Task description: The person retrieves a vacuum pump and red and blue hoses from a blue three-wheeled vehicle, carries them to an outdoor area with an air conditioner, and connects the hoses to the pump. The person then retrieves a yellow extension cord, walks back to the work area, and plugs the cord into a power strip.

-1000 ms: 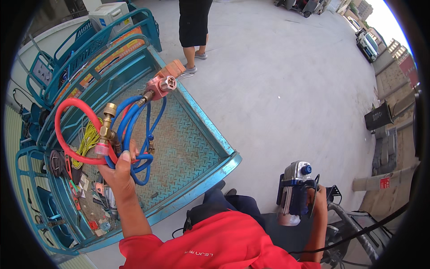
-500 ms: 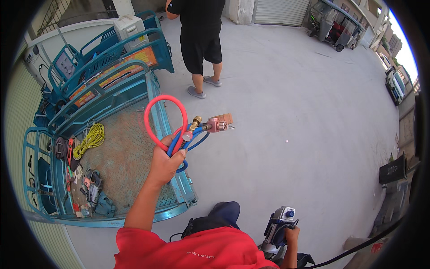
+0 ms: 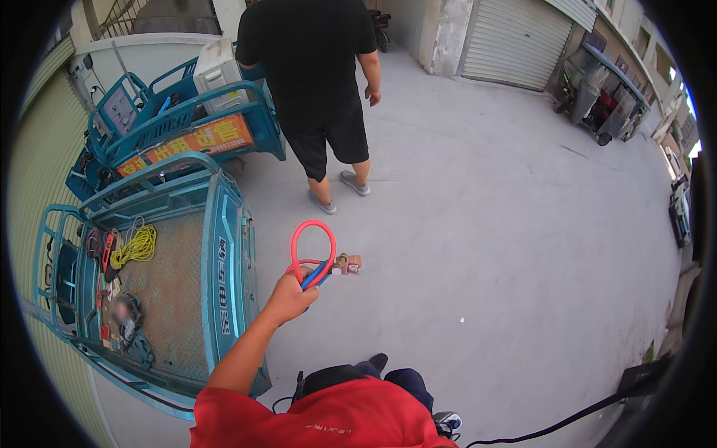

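Note:
My left hand is closed around a bundle of coiled red and blue hoses, held out in front of me over the concrete. The red hose rises in a loop above my fist, and a short stretch of blue hose runs beside it. Brass-coloured and reddish fittings stick out to the right of the bundle. At the lower edge, beside my red shirt, only the top of a silver-and-dark machine shows. My right hand is out of sight.
A teal cargo tricycle bed stands close on my left, with yellow rope and tools inside. Behind it is another teal tricycle carrying a white box. A person in black stands ahead. A black cable runs at lower right.
The cargo bed and the person ahead have shifted in view, the person now appearing nearer. My left hand still grips the hoses, now lower in view. My right hand and most of the machine have left view.

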`<state>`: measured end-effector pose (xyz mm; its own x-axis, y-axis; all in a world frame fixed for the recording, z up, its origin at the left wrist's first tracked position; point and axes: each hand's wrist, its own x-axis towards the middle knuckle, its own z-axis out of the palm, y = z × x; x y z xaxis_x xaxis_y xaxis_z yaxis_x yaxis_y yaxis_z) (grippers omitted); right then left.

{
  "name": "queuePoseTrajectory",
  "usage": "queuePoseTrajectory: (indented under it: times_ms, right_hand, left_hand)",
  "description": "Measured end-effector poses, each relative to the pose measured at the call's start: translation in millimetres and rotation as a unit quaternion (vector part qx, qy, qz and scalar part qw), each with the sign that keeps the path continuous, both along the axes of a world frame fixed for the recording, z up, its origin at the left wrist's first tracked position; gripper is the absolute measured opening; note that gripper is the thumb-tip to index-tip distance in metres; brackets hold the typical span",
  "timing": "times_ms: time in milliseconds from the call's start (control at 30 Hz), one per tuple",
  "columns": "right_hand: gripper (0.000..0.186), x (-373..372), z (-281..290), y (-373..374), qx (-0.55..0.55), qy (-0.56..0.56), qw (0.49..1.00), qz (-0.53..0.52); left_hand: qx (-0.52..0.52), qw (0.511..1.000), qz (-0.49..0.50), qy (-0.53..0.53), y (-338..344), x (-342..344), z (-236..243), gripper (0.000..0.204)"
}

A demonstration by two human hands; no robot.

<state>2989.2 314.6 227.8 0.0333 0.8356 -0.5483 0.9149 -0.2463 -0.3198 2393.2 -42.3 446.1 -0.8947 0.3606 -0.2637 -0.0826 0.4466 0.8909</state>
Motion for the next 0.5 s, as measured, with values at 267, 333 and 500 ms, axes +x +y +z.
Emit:
queuePoseTrajectory:
  times_ms: [267,333,500]
  right_hand:
    - [0.035,-55,10,70,-0.006,0.016,0.999,0.050]
    - [0.035,-78,17,98,-0.010,0.015,0.998,0.062]
    - [0.036,-164,43,214,-0.013,0.007,0.997,0.079]
  left_hand:
    - [0.085,0.993,-0.008,-0.086,60,35,-39,0.020]
    - [0.084,0.991,0.001,-0.108,78,28,-47,0.020]
    - [0.042,0.988,0.014,-0.151,193,-58,-70,0.019]
